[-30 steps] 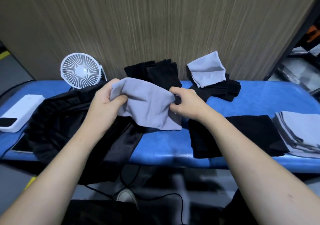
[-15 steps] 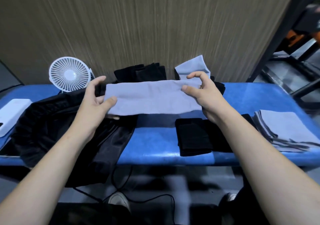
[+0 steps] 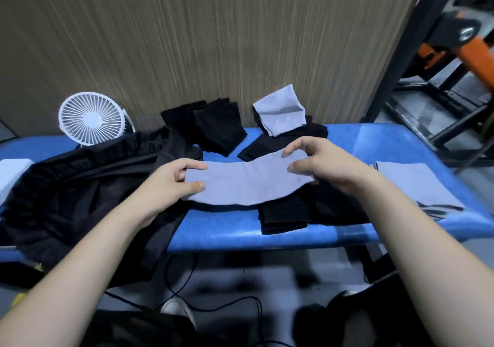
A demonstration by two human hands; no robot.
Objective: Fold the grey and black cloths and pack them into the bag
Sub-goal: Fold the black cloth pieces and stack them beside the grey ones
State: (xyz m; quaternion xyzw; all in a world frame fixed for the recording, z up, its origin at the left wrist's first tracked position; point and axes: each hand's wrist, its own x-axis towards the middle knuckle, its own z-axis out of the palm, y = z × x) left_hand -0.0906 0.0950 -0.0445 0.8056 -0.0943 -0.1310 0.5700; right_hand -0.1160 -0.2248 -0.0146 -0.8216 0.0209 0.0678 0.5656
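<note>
1. The left hand (image 3: 171, 179) pinches the left end of the grey cloth (image 3: 246, 183).
2. The right hand (image 3: 324, 163) pinches its right end.
3. The cloth is stretched flat just above the blue table (image 3: 230, 229), beside the black bag (image 3: 80, 186).

A blue padded bench (image 3: 267, 239) in front of a wood-grain wall, with cloths and small devices on it.

On it lie a black bag (image 3: 80, 186) at the left, a white fan (image 3: 92, 118), a white box (image 3: 12, 175), loose black cloths (image 3: 216, 130), a folded black pile (image 3: 286, 215) and a folded grey stack (image 3: 417, 183) at the right.
</note>
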